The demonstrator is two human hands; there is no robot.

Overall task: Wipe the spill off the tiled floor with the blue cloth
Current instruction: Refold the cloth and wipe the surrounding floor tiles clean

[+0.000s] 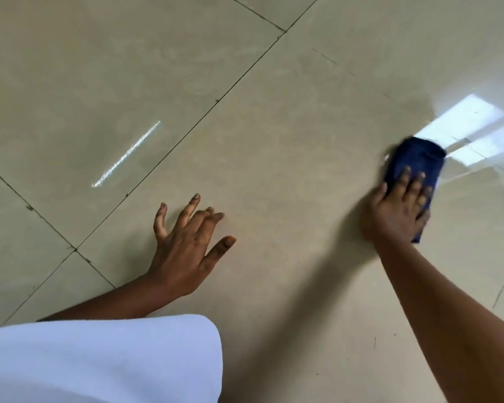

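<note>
The right hand [397, 212] lies flat on the blue cloth [413, 164], fingers nearly straight and pressing it onto the tiled floor [274, 141] at about three o'clock. The cloth looks folded, dark and blurred. The left hand [184, 251] rests splayed on the tile at six o'clock, holding nothing.

The right hand [397, 212] lies on the cloth [413, 167] on the floor [274, 135], well to the right of the left hand [184, 245], which rests beside a garment [99, 362].
</note>
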